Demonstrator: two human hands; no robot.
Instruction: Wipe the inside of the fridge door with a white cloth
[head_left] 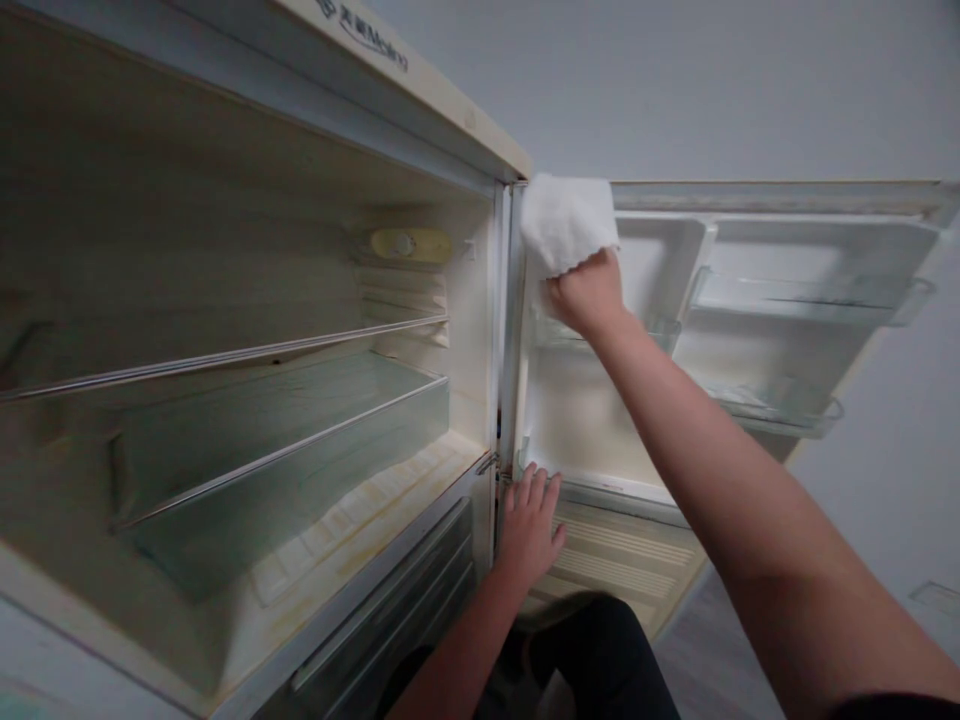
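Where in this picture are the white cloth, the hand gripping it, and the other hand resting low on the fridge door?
White cloth (566,222), head view: middle of the bunched fabric.
Right hand (586,292), head view: back of the hand.
Left hand (529,522), head view: back of the hand.

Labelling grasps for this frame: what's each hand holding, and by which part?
Right hand grips a white cloth by its lower edge, bunched in the fingers, against the open door's top corner. Left hand holds nothing; it rests flat on the door's bottom edge.

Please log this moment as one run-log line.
right hand: presses white fluffy cloth on open fridge door | left hand: flat on door's lower edge
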